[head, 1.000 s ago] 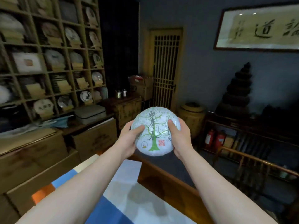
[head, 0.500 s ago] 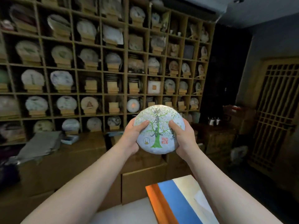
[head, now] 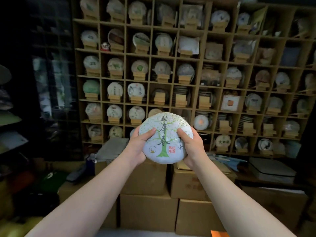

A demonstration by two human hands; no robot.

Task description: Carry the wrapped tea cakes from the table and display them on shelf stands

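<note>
A round wrapped tea cake (head: 165, 139), white paper with a green tree and black calligraphy, is held upright at chest height, face toward me. My left hand (head: 138, 146) grips its left edge, thumb on the front. My right hand (head: 191, 147) grips its right edge the same way. Behind it stands a tall wooden grid shelf (head: 200, 86) whose cubbies hold several wrapped cakes on small wooden stands. Some stands carry no cake, such as the stand (head: 181, 100) and the stand (head: 204, 101) in the row above the cake.
Stacked cardboard boxes (head: 147, 209) stand on the floor between me and the shelf. A grey folded cloth (head: 114, 148) and papers lie on the ledge under the shelf. A flat grey box (head: 271, 170) sits at right. Dark cluttered shelving fills the left side.
The view has swung left from the door and wall scroll onto the shelf, which now looks closer and fills the frame. Both hands keep the same hold on the cake. The table has dropped out of view.
</note>
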